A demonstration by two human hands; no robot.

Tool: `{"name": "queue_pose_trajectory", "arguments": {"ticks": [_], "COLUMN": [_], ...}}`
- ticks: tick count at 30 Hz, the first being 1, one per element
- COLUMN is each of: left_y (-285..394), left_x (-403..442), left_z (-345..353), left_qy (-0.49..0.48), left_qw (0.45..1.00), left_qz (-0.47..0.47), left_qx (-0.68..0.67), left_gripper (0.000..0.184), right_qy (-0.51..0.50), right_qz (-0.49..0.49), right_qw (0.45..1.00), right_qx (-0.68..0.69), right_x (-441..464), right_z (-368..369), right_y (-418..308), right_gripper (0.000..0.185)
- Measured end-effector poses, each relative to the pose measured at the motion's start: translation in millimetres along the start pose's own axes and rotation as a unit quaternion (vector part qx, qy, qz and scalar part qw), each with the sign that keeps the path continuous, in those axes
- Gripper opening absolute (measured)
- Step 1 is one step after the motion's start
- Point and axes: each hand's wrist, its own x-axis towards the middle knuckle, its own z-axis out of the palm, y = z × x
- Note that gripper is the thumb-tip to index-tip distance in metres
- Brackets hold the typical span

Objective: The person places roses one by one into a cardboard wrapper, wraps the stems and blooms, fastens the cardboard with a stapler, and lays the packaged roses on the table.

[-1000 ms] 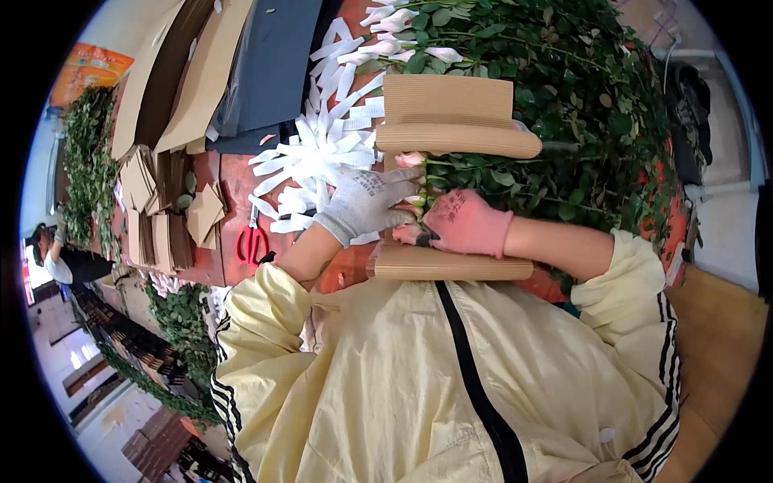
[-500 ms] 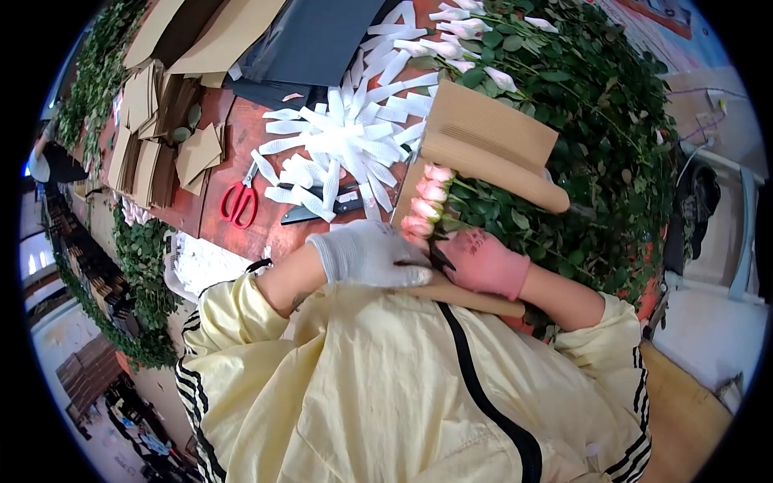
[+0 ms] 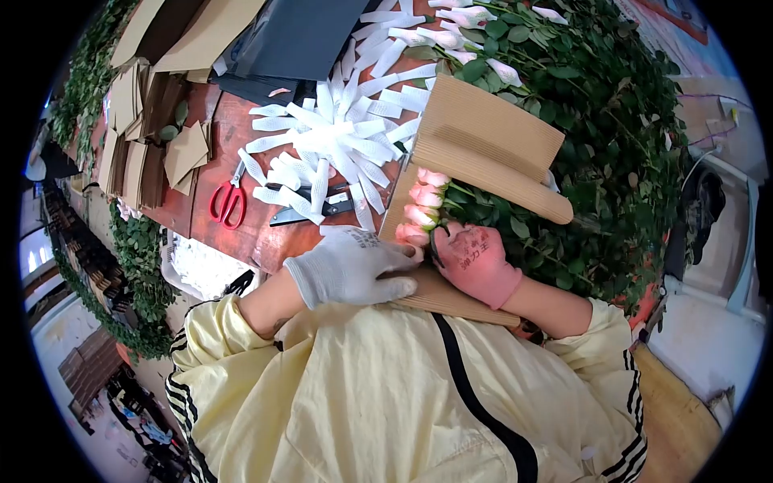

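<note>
Pink roses (image 3: 424, 195) lie in a row on corrugated cardboard (image 3: 393, 211), heads toward the left. My left hand (image 3: 350, 267), in a whitish glove, rests against the lowest rose head, thumb held apart from its stretched fingers. My right hand (image 3: 477, 259), in a pink glove with dark fingertips, is curled just right of that bloom, where a rose stem would be; what lies inside the fingers is mostly hidden. A cardboard flap (image 3: 459, 298) sticks out beneath both hands, near my jacket. Above the roses lies a rolled-over cardboard sheet (image 3: 491, 129).
White foam net sleeves (image 3: 338, 133) are heaped on the red table (image 3: 201, 189). Red-handled scissors (image 3: 228, 203) and a dark tool (image 3: 290, 216) lie nearby. Cardboard stacks (image 3: 145, 173) stand left, dark sheets (image 3: 298, 40) behind. Sleeved roses (image 3: 451, 36) and leafy stems (image 3: 596, 161) fill the right.
My left hand has shifted slightly left and its thumb has spread from the fingers. The right hand has turned a little, showing more of its back. The whole view has shifted slightly.
</note>
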Motion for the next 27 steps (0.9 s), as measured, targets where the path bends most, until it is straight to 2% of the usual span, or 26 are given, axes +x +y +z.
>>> {"name": "queue_pose_trajectory", "arguments": {"ticks": [2,6,8,9,11,12,14,16,17,18,20,22,24,25,26,27], "left_y": [-2.2,0.5,1.6,-0.4,-4.4,-6.9,-7.2,-3.5,0.2,5.0,7.1,3.6,-3.8,-11.8,-15.7,-15.5], "left_x": [1.7,2.5,5.4,8.2,9.8,9.9,10.1,13.5,15.2,16.0,17.2,21.0,17.9,15.4,17.3,29.7], "left_z": [-1.3,-6.2,-6.1,-3.0,1.9,2.8,1.6,-4.6,-8.8,-12.1,-13.7,-16.6,-41.3,-50.5,-57.2,-68.4], "left_qy": [-0.012,-0.015,-0.011,0.013,0.040,0.044,0.048,0.040,0.042,0.062,0.081,0.157,0.148,0.242,0.323,0.354], "left_qw": [1.000,1.000,0.999,0.999,0.997,0.996,0.995,0.996,0.996,0.995,0.992,0.977,0.973,0.968,0.936,0.925], "left_qz": [-0.003,0.006,0.015,0.035,0.052,0.057,0.062,0.056,0.058,0.074,0.095,0.130,0.146,0.071,-0.006,-0.008], "left_qx": [-0.019,0.001,0.030,0.033,0.037,0.051,0.065,0.054,0.057,0.034,0.016,0.070,0.099,-0.021,-0.142,-0.139], "left_gripper": [0.049,0.048,0.049,0.048,0.049,0.047,0.046,0.043,0.043,0.042,0.042,0.039,0.038,0.038,0.039,0.041], "right_qy": [-0.071,-0.085,-0.127,-0.126,-0.114,-0.112,-0.016,-0.028,0.024,0.076,0.065,0.069,0.201,0.189,0.175,0.171], "right_qz": [0.003,0.017,0.042,0.042,0.058,0.056,0.110,0.119,0.130,0.141,0.122,0.115,0.202,0.282,0.365,0.314], "right_qw": [0.997,0.996,0.991,0.991,0.988,0.988,0.993,0.991,0.991,0.987,0.989,0.987,0.948,0.934,0.911,0.931], "right_qx": [-0.012,-0.016,-0.007,-0.008,0.086,0.085,0.040,0.044,0.020,-0.003,0.045,0.088,0.141,0.109,0.081,0.076], "right_x": [1.5,3.0,2.6,2.7,3.5,2.4,-1.3,-1.6,-2.7,-3.7,-6.0,-11.9,-19.5,-16.3,-10.3,-2.3], "right_z": [1.3,7.1,8.2,3.7,-12.3,-12.9,-14.0,-18.0,-19.2,-20.1,-33.8,-56.4,-83.2,-90.8,-97.9,-86.5], "right_y": [-1.1,-2.7,-3.3,-0.7,7.3,10.4,15.7,18.3,17.5,16.9,22.8,35.1,60.6,76.0,95.8,123.8], "right_gripper": [0.009,0.008,0.028,0.028,0.027,0.027,0.027,0.030,0.030,0.031,0.032,0.034,0.035,0.041,0.046,0.050]}}
